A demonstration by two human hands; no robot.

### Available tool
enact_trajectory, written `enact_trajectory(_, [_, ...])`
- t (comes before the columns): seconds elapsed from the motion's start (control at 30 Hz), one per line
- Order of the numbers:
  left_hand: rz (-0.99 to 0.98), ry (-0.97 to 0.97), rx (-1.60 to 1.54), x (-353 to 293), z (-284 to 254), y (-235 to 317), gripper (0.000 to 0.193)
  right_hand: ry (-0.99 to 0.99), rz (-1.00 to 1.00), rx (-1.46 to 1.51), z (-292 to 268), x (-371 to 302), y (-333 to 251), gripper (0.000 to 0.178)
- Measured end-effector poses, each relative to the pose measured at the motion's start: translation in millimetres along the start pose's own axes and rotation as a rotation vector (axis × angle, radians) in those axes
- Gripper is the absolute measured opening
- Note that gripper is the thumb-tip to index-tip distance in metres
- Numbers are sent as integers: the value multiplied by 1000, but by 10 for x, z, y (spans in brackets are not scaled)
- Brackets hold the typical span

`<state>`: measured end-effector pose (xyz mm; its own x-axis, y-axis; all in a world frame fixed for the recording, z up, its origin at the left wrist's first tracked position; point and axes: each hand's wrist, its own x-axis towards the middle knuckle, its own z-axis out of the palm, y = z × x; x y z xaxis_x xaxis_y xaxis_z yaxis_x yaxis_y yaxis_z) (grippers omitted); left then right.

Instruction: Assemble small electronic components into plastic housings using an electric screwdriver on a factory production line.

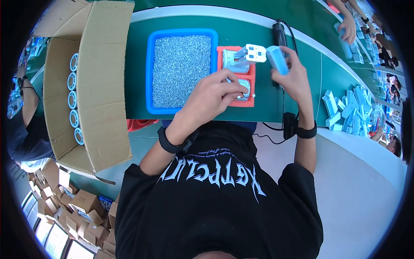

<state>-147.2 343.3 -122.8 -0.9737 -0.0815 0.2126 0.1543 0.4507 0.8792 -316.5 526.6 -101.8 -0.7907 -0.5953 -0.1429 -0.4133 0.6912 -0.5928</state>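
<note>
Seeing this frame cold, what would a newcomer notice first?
Probably the bright blue tray of small silvery pieces, on the green bench left of the red holder. Next, the pale blue block in the right hand, right of that holder. Then the row of white rings inside the open cardboard box at far left.

one blue tray (150, 69), one red fixture (246, 77), five white rings (70, 100), one black tool (280, 35), one held light-blue block (277, 61)

Glossy plastic tray (150, 73), shiny metal pieces (181, 69), matt cardboard box (105, 86)
</note>
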Motion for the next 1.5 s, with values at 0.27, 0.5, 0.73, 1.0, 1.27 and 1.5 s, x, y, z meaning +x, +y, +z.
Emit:
enact_trajectory(0.27, [3,106,-234,32,133,65,17,-10,-137,1462,206,-337,-70,49])
enact_trajectory(0.5, [8,156,-336,1,151,24,16,-131,-178,1797,317,-430,-366,49])
enact_trajectory(0.73, [-110,180,-550,-42,216,-26,13,-20,-325,1583,472,-518,-419,62])
enact_trajectory(1.0, [-162,262,-591,-53,297,-27,9,-42,-224,1574,594,-563,-382,75])
enact_trajectory(1.27, [-129,273,-370,-66,274,-9,9,10,-509,1046,536,-545,-323,58])
enact_trajectory(1.5, [57,319,-102,-21,288,-67,17,0,-648,501,231,-545,-363,46])
